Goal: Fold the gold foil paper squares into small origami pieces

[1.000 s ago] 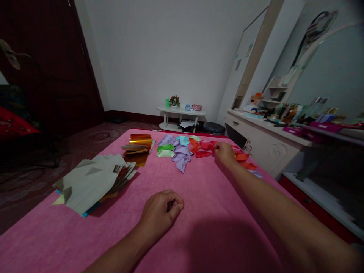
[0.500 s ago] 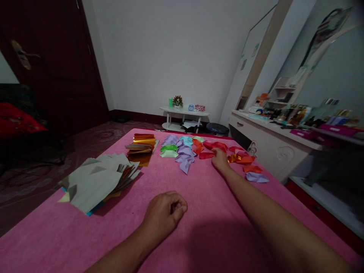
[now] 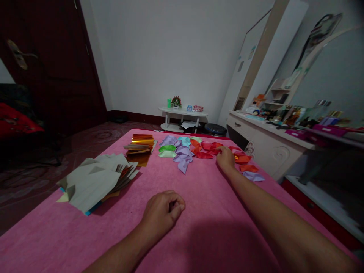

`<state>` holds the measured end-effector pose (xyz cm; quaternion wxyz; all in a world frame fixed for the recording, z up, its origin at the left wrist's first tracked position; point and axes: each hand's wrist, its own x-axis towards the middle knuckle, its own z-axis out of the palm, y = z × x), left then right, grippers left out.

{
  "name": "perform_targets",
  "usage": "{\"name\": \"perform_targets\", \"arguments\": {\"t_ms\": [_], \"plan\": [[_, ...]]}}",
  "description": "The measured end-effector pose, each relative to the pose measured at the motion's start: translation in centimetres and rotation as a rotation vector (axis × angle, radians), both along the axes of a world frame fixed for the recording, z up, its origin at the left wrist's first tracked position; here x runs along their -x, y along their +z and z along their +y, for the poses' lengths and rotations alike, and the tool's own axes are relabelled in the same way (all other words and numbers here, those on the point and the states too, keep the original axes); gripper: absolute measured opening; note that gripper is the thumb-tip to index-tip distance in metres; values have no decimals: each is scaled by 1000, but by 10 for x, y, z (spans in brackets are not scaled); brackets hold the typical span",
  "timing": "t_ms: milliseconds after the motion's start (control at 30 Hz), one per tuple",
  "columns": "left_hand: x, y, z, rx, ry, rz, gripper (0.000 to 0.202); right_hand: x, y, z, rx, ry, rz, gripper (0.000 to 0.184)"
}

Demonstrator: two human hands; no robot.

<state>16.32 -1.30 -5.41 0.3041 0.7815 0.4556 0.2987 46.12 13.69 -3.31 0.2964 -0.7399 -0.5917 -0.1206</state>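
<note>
Across the far part of the table lie folded paper pieces in several colours: purple (image 3: 183, 153), green (image 3: 167, 148), light blue (image 3: 184, 141), red (image 3: 204, 155) and orange (image 3: 248, 168). My right hand (image 3: 226, 159) is stretched out to the red ones, its fingers closed at the edge of a red folded paper (image 3: 217, 145); the hand partly hides the pieces behind it. Nearer to me, my left hand (image 3: 165, 208) rests on the pink cloth (image 3: 159, 178), loosely curled with nothing visible in it.
To the left lie a fanned stack of pale paper sheets (image 3: 93, 182) and a stack of shiny gold sheets (image 3: 142, 140). Beyond the table stand a low white table (image 3: 183, 111) and a dark round stool (image 3: 215, 129). A white dresser (image 3: 267, 136) with bottles flanks the right side.
My right hand has shifted a little to the right along the red papers, uncovering more of the red piece left of it. My left hand keeps its place on the cloth.
</note>
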Motion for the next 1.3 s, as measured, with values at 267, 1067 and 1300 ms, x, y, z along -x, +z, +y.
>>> {"name": "perform_targets", "arguments": {"t_ms": [267, 1067, 1300], "plan": [[0, -2, 1, -12, -4, -2, 15, 18, -6, 5, 121, 146, -128, 33], [0, 0, 0, 2, -5, 0, 16, -29, 21, -6, 159, -125, -286, 39], [-1, 0, 0, -16, 3, 16, 16, -70, 23, -19, 233, -203, -295, 31]]}}
